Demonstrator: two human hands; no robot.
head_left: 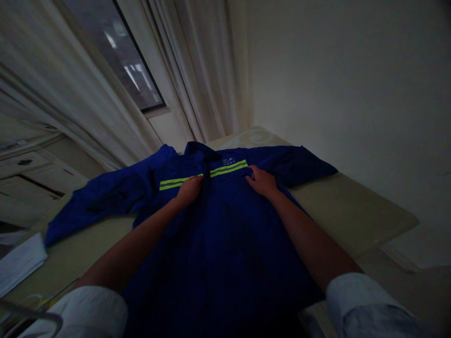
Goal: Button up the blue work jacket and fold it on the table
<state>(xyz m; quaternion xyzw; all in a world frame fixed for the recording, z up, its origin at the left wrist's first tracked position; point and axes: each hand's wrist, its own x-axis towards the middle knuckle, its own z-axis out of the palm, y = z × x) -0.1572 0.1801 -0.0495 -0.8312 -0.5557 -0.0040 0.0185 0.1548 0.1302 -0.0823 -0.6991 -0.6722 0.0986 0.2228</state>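
A dark blue work jacket [218, 234] with yellow-green reflective stripes across the chest lies spread front up on a pale table [352, 211], both sleeves stretched out to the sides. My left hand [190, 188] rests on the chest just left of the front opening, fingers curled down onto the cloth at the stripe. My right hand [261, 181] lies on the right chest below the stripe, fingers bent and pressing the fabric. Whether either hand pinches the cloth is hard to make out in the dim light.
Light curtains [197, 84] and a dark window [120, 56] stand behind the table's far edge. A plain wall [352, 94] rises on the right. Folded white paper or cloth [19, 263] lies at the left edge. Wooden drawers [31, 178] sit at far left.
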